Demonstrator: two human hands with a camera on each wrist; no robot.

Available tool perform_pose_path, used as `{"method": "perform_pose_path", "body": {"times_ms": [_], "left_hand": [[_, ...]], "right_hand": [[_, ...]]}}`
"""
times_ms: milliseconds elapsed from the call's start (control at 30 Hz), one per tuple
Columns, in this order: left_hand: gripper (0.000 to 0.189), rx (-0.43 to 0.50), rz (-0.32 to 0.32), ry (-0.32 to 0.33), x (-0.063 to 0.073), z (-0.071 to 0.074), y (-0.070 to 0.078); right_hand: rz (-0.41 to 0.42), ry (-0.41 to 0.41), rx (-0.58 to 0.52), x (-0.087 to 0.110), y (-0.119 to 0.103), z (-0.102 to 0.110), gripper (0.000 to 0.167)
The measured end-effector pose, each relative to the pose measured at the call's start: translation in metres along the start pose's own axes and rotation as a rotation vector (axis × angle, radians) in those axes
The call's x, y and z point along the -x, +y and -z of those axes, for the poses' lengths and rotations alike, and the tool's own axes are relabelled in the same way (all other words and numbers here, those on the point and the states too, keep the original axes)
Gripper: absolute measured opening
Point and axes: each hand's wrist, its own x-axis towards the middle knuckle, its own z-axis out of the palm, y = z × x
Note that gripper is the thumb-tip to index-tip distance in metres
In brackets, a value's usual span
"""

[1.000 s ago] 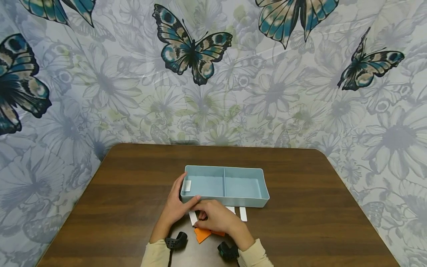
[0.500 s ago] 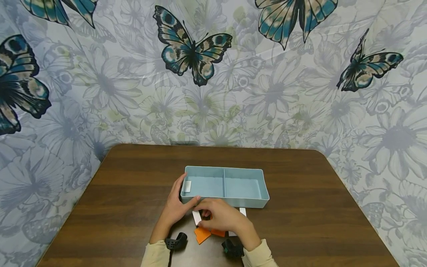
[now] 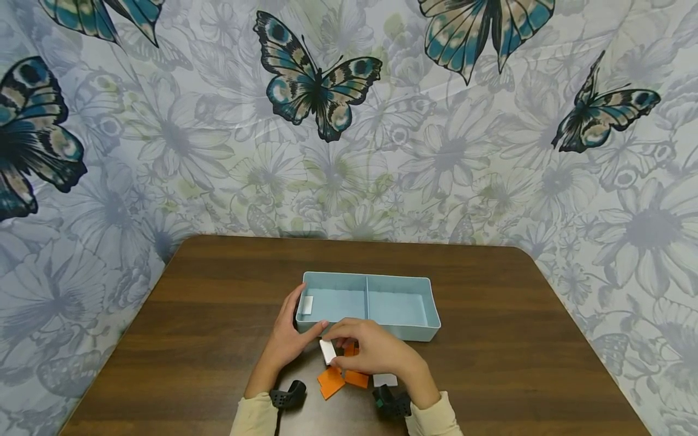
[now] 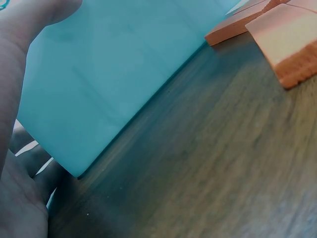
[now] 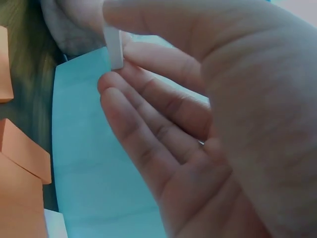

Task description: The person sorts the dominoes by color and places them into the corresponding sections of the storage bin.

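Note:
A light blue two-compartment box [image 3: 413,333] stands on the table. My left hand [image 3: 287,339] rests at its front left corner, fingers along the left side and thumb on the front wall. Just before the box, my right hand [image 3: 376,351] pinches a small flat white block [image 5: 115,48] between thumb and fingers, held tilted. Several orange blocks [image 3: 331,382] lie below and beside that hand, partly covered by it. A second white block [image 3: 385,380] lies near the right wrist. Inside the left compartment, a white piece [image 3: 308,304] is at the left wall.
The brown wooden table [image 3: 518,339] extends around the box on all sides. A dark strap-on camera [image 3: 289,395] sits on the left wrist, another [image 3: 391,402] on the right. Behind the table hangs a butterfly-print cloth [image 3: 338,175].
My right hand has shifted slightly right and up with the white block, uncovering more of the orange blocks and a white block by the wrist. My left hand stays at the box corner.

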Motion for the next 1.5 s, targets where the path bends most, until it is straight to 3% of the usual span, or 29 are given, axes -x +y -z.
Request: {"method": "perform_pose_path", "body": {"times_ms": [533, 1000, 1167, 1500], "left_hand": [[0.093, 0.010, -0.037, 0.002, 0.001, -0.001, -0.001], [0.094, 0.013, -0.022, 0.011, 0.000, 0.000, 0.000], [0.094, 0.008, 0.014, 0.006, 0.001, 0.001, 0.000], [0.095, 0.014, 0.018, 0.002, 0.003, 0.002, 0.001]], "right_hand": [[0.070, 0.118, -0.133, 0.004, 0.007, 0.003, 0.043], [0.033, 0.237, -0.032, -0.013, 0.010, 0.005, 0.040], [-0.002, 0.262, 0.021, -0.020, 0.012, 0.007, 0.041], [-0.045, 0.299, 0.067, -0.032, 0.015, 0.008, 0.038]]}}
